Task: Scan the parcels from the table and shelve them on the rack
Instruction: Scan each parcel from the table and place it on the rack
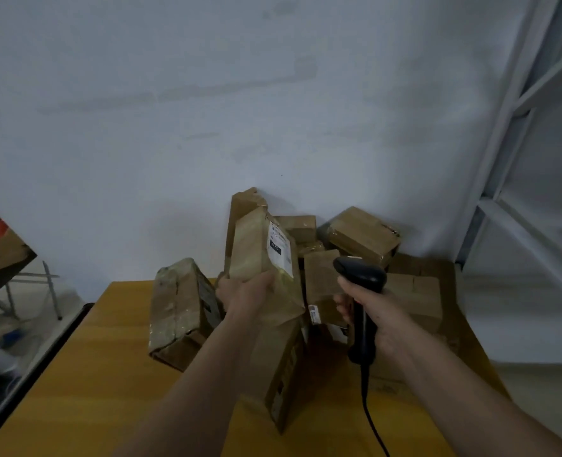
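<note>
The left hand (244, 291) grips a tall brown parcel (263, 255) upright above the yellow table (85, 374), its white label (281, 247) facing right; the right hand (368, 308) is curled round a black scanner (360, 301), just beside that label; more parcels (362, 235) crowd behind against the wall; another parcel (180, 311) leans at left; the white rack (517, 127) stands at right.
</note>
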